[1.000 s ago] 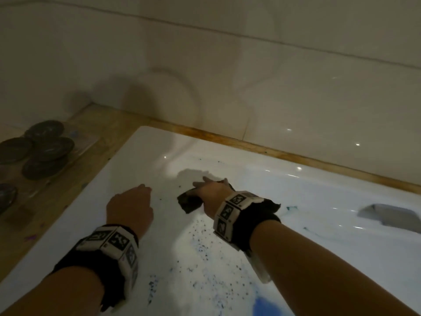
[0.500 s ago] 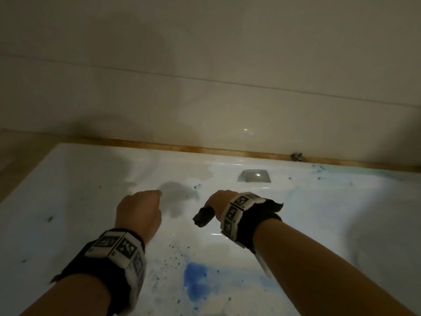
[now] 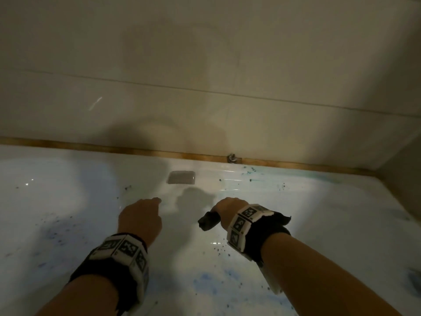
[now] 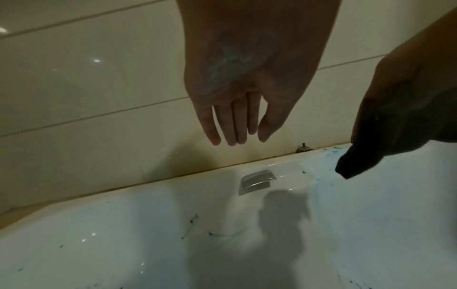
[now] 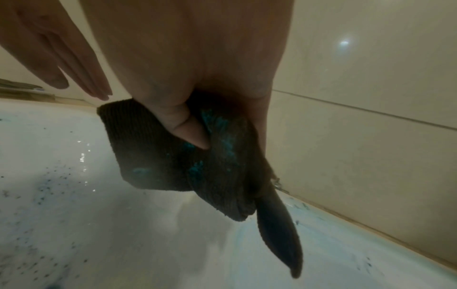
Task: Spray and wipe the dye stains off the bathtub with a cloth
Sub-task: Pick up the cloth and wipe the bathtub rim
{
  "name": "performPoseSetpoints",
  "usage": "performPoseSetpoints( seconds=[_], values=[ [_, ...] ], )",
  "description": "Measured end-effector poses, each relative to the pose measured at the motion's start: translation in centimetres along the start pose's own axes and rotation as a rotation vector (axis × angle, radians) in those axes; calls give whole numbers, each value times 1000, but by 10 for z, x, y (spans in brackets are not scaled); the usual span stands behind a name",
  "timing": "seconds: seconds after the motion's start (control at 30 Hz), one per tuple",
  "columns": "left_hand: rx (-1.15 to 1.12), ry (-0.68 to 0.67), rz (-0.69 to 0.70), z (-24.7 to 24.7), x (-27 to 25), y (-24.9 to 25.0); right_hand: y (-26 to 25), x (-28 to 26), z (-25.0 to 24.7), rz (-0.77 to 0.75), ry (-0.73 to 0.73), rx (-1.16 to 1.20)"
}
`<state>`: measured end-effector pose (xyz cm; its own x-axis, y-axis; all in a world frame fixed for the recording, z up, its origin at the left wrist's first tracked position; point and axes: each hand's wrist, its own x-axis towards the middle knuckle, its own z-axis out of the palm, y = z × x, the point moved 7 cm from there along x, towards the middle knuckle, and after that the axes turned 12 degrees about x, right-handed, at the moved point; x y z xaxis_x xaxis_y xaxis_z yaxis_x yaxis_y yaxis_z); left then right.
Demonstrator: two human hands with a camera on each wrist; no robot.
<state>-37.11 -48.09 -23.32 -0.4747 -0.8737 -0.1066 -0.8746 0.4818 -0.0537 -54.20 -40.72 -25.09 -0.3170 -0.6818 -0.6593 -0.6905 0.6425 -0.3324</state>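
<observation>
A white bathtub (image 3: 68, 192) spreads below both hands, with blue dye stains (image 3: 211, 283) near its front and dark specks (image 3: 250, 176) along its far rim. My right hand (image 3: 227, 208) hovers over the tub and grips a dark cloth (image 3: 208, 221) smeared with teal dye (image 5: 222, 136), thumb pressed into it. A corner of the cloth (image 5: 279, 234) hangs down. My left hand (image 3: 141, 215) hangs beside it, empty, with straight relaxed fingers (image 4: 232, 125) above the tub (image 4: 123, 234).
A metal overflow plate (image 3: 181, 177) sits in the tub's far wall, also seen in the left wrist view (image 4: 257, 180). A small metal fitting (image 3: 232, 158) sits on the wooden trim (image 3: 91, 147) under the tiled wall (image 3: 205, 65).
The view has swung right along the tub, away from the wooden ledge with dark discs. Both hands moved with it; the right hand lifted the cloth off the tub surface.
</observation>
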Motion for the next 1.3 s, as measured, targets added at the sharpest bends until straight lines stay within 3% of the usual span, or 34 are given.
performPoseSetpoints(
  seconds=[0.13,0.33,0.6,0.73,0.83,0.93,1.0,1.07,1.17,1.3],
  values=[
    [-44,-28,40,-3,9,45,46,4,-22,-9,36,98],
    [-391,-105,212,16,45,99,57,29,-43,-152,150,210],
    [-607,-33,147,78,101,120,53,89,-28,-330,35,233],
    [-373,-90,283,89,130,138,66,120,-30,-321,28,160],
    [-298,-44,307,78,166,142,63,137,-52,-373,87,190],
    [-267,63,170,73,208,115,53,156,-95,-466,278,222],
    [-133,-25,58,91,233,91,42,172,-120,-477,449,56],
    [15,-195,25,117,251,76,27,190,-130,-454,519,-21],
    [107,-286,39,147,263,69,-2,223,-121,-414,444,-126],
    [169,-102,52,152,269,72,-32,273,-84,-381,273,-279]
  ],
)
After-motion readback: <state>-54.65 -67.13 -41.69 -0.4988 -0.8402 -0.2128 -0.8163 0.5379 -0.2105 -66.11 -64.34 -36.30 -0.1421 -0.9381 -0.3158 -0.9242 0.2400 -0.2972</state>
